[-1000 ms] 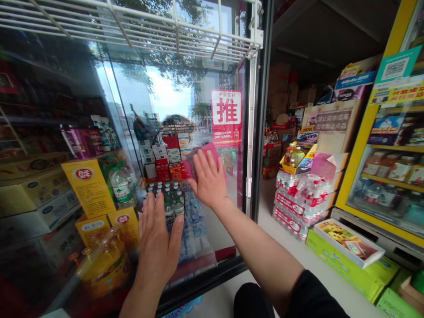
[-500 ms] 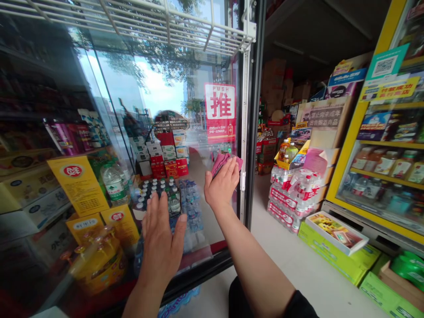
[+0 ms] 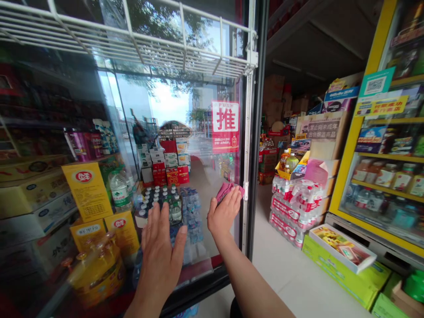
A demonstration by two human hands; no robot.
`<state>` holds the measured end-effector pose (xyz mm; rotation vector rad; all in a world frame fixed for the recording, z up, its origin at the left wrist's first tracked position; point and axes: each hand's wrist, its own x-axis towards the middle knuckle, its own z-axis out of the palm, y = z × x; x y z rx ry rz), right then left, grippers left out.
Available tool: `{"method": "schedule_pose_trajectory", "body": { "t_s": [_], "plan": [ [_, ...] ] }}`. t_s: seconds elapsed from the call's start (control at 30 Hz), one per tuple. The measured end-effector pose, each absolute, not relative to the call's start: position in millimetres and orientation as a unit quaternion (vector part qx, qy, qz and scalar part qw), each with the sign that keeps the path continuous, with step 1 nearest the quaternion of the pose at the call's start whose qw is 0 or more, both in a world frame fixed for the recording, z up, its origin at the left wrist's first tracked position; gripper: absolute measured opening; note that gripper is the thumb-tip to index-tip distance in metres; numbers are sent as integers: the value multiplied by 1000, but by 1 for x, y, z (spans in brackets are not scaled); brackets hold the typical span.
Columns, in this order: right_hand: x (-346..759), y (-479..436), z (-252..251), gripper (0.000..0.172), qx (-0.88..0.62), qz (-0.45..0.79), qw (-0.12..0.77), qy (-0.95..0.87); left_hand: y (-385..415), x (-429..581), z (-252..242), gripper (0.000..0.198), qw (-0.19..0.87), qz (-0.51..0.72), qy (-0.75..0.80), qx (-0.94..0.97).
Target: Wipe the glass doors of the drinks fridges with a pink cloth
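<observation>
Glass (image 3: 206,176) before me: left hand (image 3: 161,245) open, apart; flat right hand (image 3: 223,218) slid the cloth (image 3: 225,188) rightward, now covering glass near the frame (image 3: 257,132).

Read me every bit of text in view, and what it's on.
"PUSH 推": red-and-white sticker on the glass.
"禁止向未成年 出售烟酒商品": brownish sign.
"2": red labels on the bottle packs.
"付款成功": yellow strip on the yellow-framed cooler.
Other text: too small, blurred or stylised.
</observation>
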<state>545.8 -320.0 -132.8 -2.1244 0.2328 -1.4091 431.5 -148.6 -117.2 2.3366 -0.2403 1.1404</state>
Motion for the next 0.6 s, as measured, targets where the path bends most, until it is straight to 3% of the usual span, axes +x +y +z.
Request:
{"method": "schedule_pose_trajectory", "body": {
  "t_s": [0.17,0.33,0.5,0.6],
  "plan": [
    [558,-301,-70,78,-812,-540,222,13,-139,433,-106,78,243,457,-94,851],
    [552,-255,2,73,-821,-521,121,-199,-130,430,-91,76,235,482,-88,839],
    [538,-212,20,58,-735,-503,-72,-448,-118,437,-80,78,232,500,-85,830],
    [537,-208,23,58,-720,-509,-108,-460,-114,442,-71,80,231,506,-88,826]
  ]
}}
